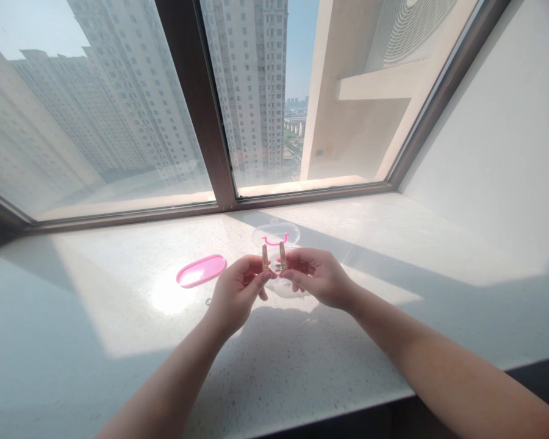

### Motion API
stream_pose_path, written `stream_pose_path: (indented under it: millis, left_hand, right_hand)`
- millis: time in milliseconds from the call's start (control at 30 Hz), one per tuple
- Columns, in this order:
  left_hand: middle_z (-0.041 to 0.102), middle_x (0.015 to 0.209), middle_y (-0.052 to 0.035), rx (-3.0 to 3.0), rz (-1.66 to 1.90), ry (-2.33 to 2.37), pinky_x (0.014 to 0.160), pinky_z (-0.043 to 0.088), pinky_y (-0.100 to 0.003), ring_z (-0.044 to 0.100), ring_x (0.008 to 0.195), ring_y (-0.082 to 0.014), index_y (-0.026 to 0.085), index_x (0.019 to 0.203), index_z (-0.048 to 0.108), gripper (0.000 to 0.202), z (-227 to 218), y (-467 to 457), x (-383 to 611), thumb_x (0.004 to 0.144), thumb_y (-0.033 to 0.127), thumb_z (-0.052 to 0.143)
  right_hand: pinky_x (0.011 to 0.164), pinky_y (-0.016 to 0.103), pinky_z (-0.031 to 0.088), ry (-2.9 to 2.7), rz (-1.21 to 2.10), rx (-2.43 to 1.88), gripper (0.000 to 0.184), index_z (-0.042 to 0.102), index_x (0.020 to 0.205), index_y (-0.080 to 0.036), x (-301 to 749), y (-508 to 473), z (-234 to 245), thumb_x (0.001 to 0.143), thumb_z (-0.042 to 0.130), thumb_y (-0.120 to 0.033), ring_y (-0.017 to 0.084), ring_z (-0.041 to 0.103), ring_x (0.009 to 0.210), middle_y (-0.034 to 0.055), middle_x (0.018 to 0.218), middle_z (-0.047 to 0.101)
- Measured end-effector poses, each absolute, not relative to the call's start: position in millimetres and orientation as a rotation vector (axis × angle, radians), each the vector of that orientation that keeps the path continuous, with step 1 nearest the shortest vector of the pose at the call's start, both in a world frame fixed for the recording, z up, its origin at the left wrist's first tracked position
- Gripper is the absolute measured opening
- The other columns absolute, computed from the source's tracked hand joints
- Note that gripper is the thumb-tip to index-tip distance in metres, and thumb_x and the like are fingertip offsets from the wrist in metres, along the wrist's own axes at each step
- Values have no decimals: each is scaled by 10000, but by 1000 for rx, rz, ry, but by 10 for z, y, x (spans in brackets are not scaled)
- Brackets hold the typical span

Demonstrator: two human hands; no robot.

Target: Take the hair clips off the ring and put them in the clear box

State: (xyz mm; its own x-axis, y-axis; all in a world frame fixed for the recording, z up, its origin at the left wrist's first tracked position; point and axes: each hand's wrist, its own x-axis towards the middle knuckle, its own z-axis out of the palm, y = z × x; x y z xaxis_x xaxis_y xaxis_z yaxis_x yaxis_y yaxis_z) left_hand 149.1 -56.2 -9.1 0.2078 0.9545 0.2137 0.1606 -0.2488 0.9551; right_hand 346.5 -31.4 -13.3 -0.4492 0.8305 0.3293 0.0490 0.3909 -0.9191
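My left hand [238, 291] pinches a small, narrow gold-coloured clip [265, 257] between thumb and fingers, holding it upright. A matching gold-coloured clip [282, 256] stands upright in the fingertips of my right hand [319, 277]. The two clips are side by side with a small gap, and their exact kind is too small to make out. Just behind them is an open clear plastic case [256, 235] with a pink curved handle [274, 241]. My hands partly hide the case's lower half, and small dark items show in it between the clips.
A pink oval tray or lid [202, 271] lies on the pale speckled windowsill [274, 378], left of my hands. A small ring-like object [208, 302] is beside my left wrist. The brown window frame [196, 103] runs behind, with a white wall [498, 146] at right.
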Motion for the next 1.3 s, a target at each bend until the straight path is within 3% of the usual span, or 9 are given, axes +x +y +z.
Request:
stream_pose_path:
  millis: [1300]
  left_hand:
    - [696, 847, -50, 1598, 1148, 1059, 535, 485, -240, 593, 546, -100, 147, 945, 616, 166, -102, -565, 1474, 867, 294, 622]
  right_hand:
    - [518, 215, 533, -1774, 1169, -728, 146, 677, 967, -145, 3458, -316, -124, 834, 659, -204, 103, 597, 587, 38, 798, 676]
